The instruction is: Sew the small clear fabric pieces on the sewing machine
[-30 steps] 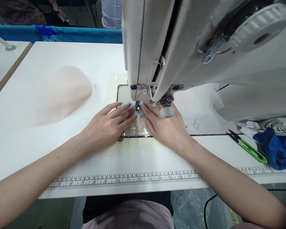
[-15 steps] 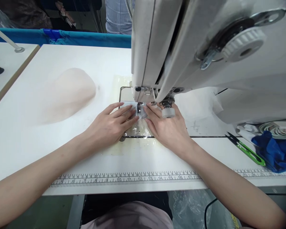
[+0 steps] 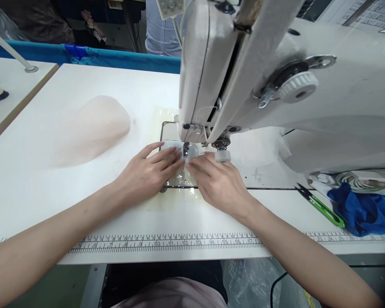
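Lying flat between both hands' fingertips — the small fabric piece (image 3: 179, 150) — under the needle.

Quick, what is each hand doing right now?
Left hand: open, fingers flat on the small pale fabric piece by the needle.
Right hand: open, fingertips pressing the same piece.

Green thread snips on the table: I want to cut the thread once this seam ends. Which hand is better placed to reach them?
Probably the right hand. The green thread snips lie to the person's right, on that hand's side. The left hand is on the far side of the presser foot, pressing the small fabric piece.
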### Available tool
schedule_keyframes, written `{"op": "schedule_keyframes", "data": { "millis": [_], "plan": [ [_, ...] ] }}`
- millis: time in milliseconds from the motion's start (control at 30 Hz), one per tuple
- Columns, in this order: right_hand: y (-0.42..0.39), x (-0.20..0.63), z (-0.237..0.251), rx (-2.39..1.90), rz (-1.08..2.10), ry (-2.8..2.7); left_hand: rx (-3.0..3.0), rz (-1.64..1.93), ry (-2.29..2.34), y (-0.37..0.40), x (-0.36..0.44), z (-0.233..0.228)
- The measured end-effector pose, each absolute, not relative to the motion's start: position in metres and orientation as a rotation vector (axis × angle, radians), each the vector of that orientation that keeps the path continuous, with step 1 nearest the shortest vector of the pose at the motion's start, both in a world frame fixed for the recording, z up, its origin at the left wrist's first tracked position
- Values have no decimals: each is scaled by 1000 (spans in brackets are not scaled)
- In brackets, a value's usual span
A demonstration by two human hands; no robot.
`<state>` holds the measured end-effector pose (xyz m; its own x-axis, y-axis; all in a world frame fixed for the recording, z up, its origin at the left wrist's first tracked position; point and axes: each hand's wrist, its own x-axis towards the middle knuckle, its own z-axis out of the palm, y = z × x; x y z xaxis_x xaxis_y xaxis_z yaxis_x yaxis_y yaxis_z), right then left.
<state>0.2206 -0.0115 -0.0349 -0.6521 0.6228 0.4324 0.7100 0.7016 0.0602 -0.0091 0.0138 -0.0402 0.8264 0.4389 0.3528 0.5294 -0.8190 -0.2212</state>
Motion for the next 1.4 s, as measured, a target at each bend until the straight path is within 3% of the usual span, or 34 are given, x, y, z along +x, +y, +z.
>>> {"op": "schedule_keyframes", "data": {
  "millis": [1400],
  "plan": [
    [-9, 223, -39, -1018, -437, -2511, -2741, -524, -880, 18, -7, -41]
  ]
}}
